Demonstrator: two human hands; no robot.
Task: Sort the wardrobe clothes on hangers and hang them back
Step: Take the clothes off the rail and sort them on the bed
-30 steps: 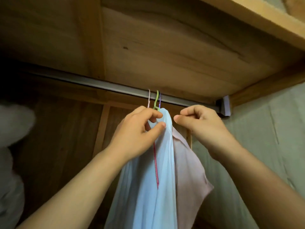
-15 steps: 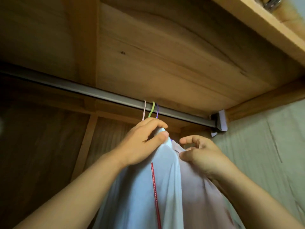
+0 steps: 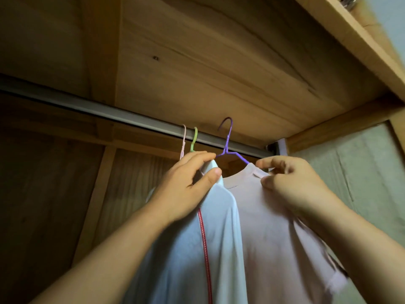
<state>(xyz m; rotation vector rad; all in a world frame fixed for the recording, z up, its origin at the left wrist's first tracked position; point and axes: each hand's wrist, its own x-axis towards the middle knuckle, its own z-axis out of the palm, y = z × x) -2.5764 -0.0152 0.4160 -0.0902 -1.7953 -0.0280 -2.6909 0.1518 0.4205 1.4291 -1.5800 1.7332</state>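
The right hand point(image 3: 291, 183) pinches the collar of the pale pink cotton T-shirt point(image 3: 274, 227), its thin purple wire hanger point(image 3: 228, 141) off the grey metal rail point(image 3: 109, 113). The left hand point(image 3: 186, 185) grips the white shirt point(image 3: 197, 249). I think the hook should clear the rail fully before moving.

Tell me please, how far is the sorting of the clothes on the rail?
Done: the pink hanger and green hanger hook on the rail.

In hand: the left hand grips the white garment; the right hand pinches the pink shirt, whose purple hanger looks lifted off.

Left: hooking it back.
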